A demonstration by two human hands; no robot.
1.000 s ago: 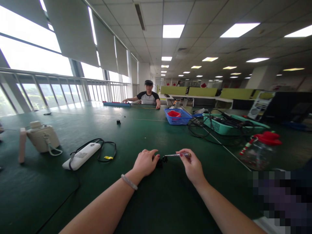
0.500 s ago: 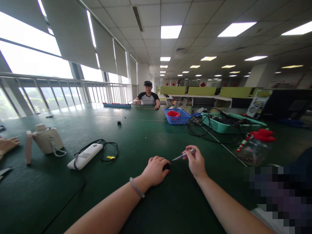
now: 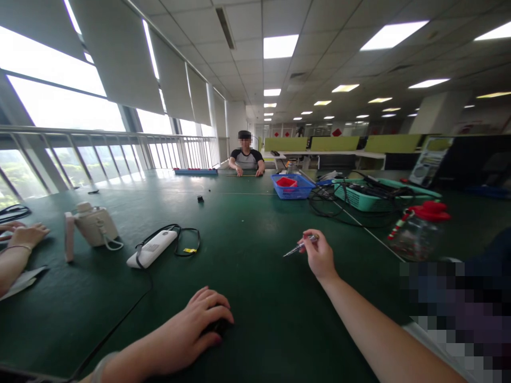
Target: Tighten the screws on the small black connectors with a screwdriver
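Note:
My left hand [image 3: 195,330] rests low over the green table [image 3: 255,234], its fingers closed round a small black object [image 3: 219,325] that is mostly hidden under them. Ahead and to the right, my right hand [image 3: 321,258] grips a slim screwdriver [image 3: 296,249] with a shiny, see-through handle. Its thin metal shaft points left and slightly down, with the tip just above or at the tabletop; I cannot tell which. A gap of bare tabletop lies between the two hands.
A white power strip [image 3: 154,249] with a black cord and a beige bottle [image 3: 96,226] stand left. Another person's hands [image 3: 27,236] are at the left edge. Blue basket [image 3: 291,189], green basket [image 3: 367,197] with cables and red-lidded jar [image 3: 419,234] stand right. A person [image 3: 246,157] sits opposite.
My left hand has moved left and nearer to me with the black object. My right hand keeps the screwdriver in about the same place. The view has turned slightly left.

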